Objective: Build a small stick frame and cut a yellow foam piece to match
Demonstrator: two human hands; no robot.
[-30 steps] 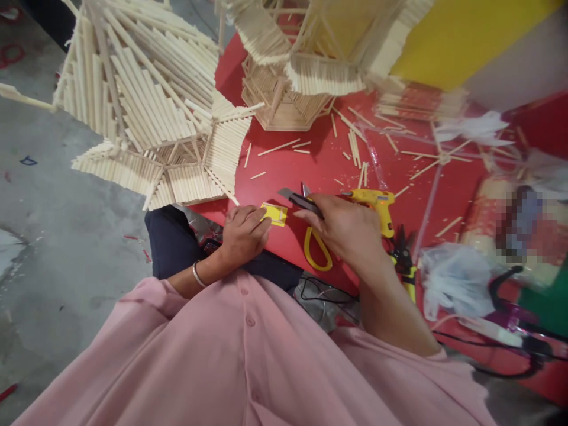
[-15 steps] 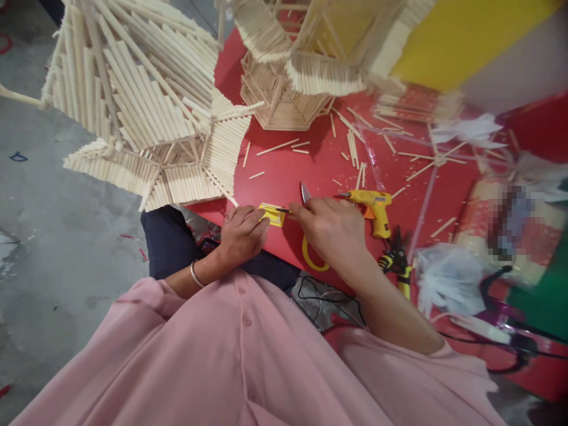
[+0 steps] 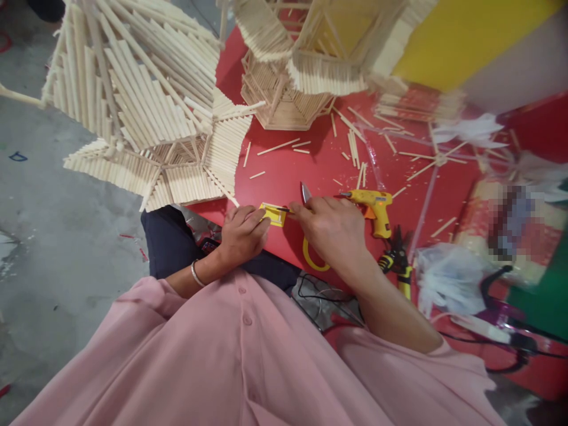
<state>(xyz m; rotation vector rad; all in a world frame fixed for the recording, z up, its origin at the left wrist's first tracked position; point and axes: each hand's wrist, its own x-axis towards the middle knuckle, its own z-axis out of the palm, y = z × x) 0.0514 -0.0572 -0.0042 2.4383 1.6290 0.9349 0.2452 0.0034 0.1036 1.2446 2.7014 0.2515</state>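
My left hand (image 3: 245, 234) is closed on the left end of a small yellow rectangular piece (image 3: 278, 220) with pale strips along its edges. My right hand (image 3: 333, 231) pinches a slim dark-tipped tool (image 3: 284, 209), its tip over the yellow piece; I cannot tell whether it is a pen or a blade. A pointed silver blade (image 3: 304, 191) shows just beyond the right fingers, and a yellow loop (image 3: 311, 259) curves out below that hand. Whether blade and loop belong together is hidden by the hand. A yellow hot glue gun (image 3: 375, 207) lies right of my right hand.
Large wooden-stick models (image 3: 177, 171) stand at left, with another stick model (image 3: 284, 100) at the back. Loose sticks (image 3: 354, 148) are scattered over the red table (image 3: 275, 189). Black-and-yellow pliers (image 3: 394, 254), a clear plastic bag (image 3: 448, 275) and cables (image 3: 477, 340) lie at right.
Both hands stay almost in place. The yellow piece and the tool tip shift very slightly to the right.
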